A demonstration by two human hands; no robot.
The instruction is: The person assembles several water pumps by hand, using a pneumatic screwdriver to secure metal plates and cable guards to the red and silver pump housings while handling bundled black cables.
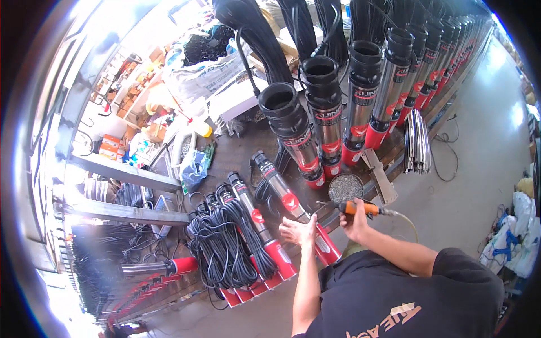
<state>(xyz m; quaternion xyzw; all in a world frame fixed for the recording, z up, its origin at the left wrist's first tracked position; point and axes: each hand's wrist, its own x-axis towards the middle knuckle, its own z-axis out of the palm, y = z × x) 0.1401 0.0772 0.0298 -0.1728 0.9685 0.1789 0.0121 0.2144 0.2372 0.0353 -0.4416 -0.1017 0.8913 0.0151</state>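
Note:
A silver-and-red submersible pump lies slanting across the bench, its red end towards me. My left hand rests at its lower part with the fingers stretched out and the thumb apart. My right hand is wrapped round an orange-and-black air screwdriver, with a hose trailing from its back. The tool's tip points left, just above the pump's lower part; whether it touches is too small to tell. Beyond the tool stands a round dish of small metal parts.
Upright pumps with black tops line the bench's right side. Several more pumps lie at left beside coiled black cables. A metal bracket and a bundle of metal strips sit at the bench edge.

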